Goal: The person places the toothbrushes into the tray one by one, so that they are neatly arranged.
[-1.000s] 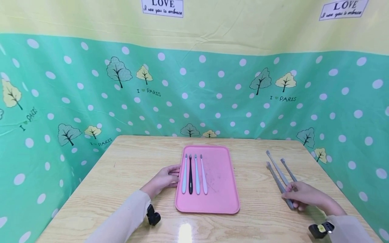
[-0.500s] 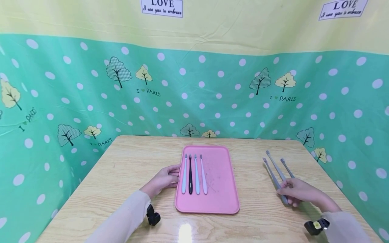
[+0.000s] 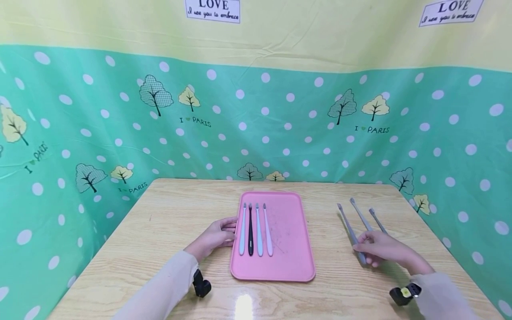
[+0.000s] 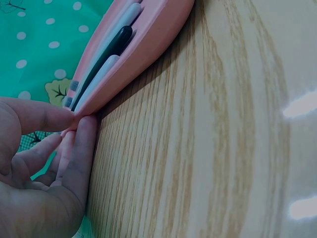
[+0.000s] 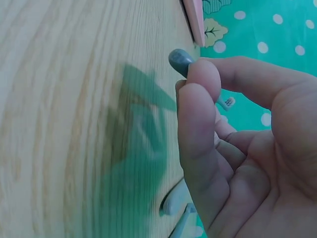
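Note:
On the right of the table, my right hand (image 3: 382, 251) pinches a grey toothbrush (image 3: 347, 224) near its handle end, between thumb and finger. The handle's rounded tip (image 5: 179, 60) pokes out past the fingertips in the right wrist view. My left hand (image 3: 216, 235) grips the left rim of a pink tray (image 3: 292, 266), thumb and forefinger meeting at the edge in the left wrist view. Several toothbrushes lie side by side in the tray's left half: pale blue ones, a black toothbrush (image 3: 250, 231) and a pale pink toothbrush (image 3: 268, 233).
Two more grey toothbrushes lie just beyond my right hand, a longer toothbrush (image 3: 361, 215) and a toothbrush (image 3: 377, 220) to its right, their lower parts hidden by the hand. A patterned green curtain (image 3: 272, 133) hangs behind the wooden table (image 3: 180, 200).
My right hand has moved left with the grey toothbrush, away from the other two grey ones and towards the tray. The left hand and tray have stayed put.

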### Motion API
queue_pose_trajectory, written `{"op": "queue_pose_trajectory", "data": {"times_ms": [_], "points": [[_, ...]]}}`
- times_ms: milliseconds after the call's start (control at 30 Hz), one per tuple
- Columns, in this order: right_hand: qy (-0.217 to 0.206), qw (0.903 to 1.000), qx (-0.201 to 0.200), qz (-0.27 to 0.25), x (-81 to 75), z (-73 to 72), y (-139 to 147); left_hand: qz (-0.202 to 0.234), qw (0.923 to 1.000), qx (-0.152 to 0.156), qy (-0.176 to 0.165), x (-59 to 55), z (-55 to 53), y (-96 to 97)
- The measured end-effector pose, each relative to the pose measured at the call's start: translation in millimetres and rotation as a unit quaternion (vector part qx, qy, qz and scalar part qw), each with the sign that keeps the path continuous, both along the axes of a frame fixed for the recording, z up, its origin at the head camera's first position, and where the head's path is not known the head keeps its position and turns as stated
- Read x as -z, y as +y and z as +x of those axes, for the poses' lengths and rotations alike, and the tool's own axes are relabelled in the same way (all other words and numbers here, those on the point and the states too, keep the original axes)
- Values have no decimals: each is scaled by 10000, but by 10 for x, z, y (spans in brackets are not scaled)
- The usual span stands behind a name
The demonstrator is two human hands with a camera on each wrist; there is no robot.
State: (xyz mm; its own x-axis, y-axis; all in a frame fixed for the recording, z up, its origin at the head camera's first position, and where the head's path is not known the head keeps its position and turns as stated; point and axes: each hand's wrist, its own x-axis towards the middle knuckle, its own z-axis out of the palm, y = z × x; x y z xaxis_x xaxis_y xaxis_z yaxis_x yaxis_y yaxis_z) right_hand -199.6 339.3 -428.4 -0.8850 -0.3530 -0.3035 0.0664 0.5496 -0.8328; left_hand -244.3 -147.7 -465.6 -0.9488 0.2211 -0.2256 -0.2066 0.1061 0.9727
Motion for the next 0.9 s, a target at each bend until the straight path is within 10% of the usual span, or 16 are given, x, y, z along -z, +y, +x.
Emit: {"op": "queue_pose_trajectory", "data": {"times_ms": [900], "points": [[-27, 9992, 21, -410, 54, -152, -489, -11, 10000, 42, -12, 8, -12, -1]]}}
